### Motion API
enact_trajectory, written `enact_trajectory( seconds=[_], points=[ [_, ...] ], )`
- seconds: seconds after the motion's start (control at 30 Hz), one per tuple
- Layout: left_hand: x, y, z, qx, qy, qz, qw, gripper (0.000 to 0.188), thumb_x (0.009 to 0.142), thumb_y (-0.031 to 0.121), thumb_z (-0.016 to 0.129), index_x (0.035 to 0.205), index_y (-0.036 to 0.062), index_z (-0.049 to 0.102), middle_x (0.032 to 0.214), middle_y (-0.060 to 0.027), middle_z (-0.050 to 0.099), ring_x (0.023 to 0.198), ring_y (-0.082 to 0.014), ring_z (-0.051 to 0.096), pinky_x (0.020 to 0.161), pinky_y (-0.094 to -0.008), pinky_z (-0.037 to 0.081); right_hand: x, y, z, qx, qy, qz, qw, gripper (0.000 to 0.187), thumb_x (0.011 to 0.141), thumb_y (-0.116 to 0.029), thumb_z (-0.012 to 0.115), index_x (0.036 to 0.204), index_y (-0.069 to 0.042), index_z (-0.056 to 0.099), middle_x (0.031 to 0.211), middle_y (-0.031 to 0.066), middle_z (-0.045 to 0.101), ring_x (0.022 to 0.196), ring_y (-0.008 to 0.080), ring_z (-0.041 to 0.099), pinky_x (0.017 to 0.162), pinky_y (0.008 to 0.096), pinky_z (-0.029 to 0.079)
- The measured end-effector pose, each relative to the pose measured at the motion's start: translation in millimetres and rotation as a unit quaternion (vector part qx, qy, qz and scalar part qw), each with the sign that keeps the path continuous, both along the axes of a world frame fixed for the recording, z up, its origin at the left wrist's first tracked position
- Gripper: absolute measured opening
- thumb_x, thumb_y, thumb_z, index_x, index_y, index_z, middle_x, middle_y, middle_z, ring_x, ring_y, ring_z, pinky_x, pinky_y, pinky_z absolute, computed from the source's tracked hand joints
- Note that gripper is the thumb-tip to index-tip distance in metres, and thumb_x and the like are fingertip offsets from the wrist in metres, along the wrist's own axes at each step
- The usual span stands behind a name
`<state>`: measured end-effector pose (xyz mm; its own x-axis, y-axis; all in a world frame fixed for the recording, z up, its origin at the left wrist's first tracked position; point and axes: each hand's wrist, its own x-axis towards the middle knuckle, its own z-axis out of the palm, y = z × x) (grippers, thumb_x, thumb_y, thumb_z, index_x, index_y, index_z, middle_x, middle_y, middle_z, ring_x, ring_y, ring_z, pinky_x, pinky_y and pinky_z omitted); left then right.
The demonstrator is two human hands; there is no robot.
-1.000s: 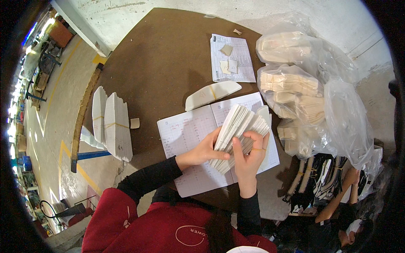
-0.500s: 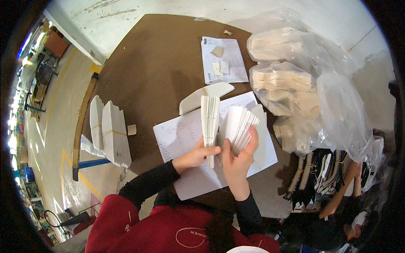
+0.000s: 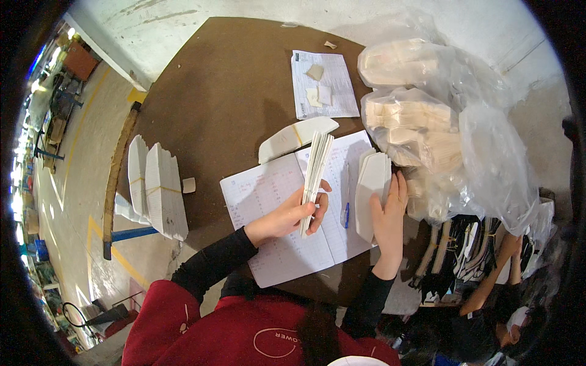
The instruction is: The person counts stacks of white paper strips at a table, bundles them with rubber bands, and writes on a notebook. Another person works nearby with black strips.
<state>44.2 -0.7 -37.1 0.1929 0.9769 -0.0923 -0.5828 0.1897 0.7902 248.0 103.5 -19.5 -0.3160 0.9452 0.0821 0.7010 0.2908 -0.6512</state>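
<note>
Stack of thin white pieces (image 3: 317, 163) above notebook (image 3: 271, 198), gripped in left hand (image 3: 284, 218); right hand (image 3: 389, 227), fingers open, against white pile (image 3: 368, 194) at notebook's right edge. Best hold edges flush, square pile gently.

White stack (image 3: 366, 195) part-hidden by right fingers (image 3: 395, 195), notebook writing (image 3: 267, 190) illegible

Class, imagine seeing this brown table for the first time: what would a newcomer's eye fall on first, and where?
First, the slim bundle of thin, flat white pieces held upright in the left hand, above the open white notebook at the centre. Right of it, the right hand touches a white stack with a tapered outline. Bulging clear plastic bags of cream-coloured pieces crowd the table's right side.
</note>
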Motion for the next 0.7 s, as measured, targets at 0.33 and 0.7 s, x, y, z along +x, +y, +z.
enact_trajectory(
  seconds=[0.33,0.7],
  points=[
    [-2.3,-2.4,-4.9,-0.003,0.020,0.006,1.000,0.081,0.067,0.060,0.080,0.112,0.0063,0.038,0.068,-0.0008,0.051,0.049,-0.0115,0.057,0.039,-0.0246,0.046,-20.8,-33.9,30.0,-0.088,0.337,0.054,0.936,0.035,0.086,-0.004,0.065,0.121,0.001,0.060,0.124,0.0112,0.059,0.106,0.0221,0.060,0.095,0.0360,0.046],
    [4.3,-2.8,2.2,-0.007,0.018,-0.016,1.000,0.107,0.073,0.050,0.083,0.146,0.0049,0.020,0.116,-0.0124,0.054,0.058,-0.0132,0.060,0.048,-0.0257,0.050,-57.7,-52.6,18.9,-0.166,0.403,0.097,0.895,0.053,0.087,0.000,0.064,0.137,0.001,0.044,0.124,0.0132,0.057,0.102,0.0181,0.059,0.091,0.0325,0.049]
  ],
)
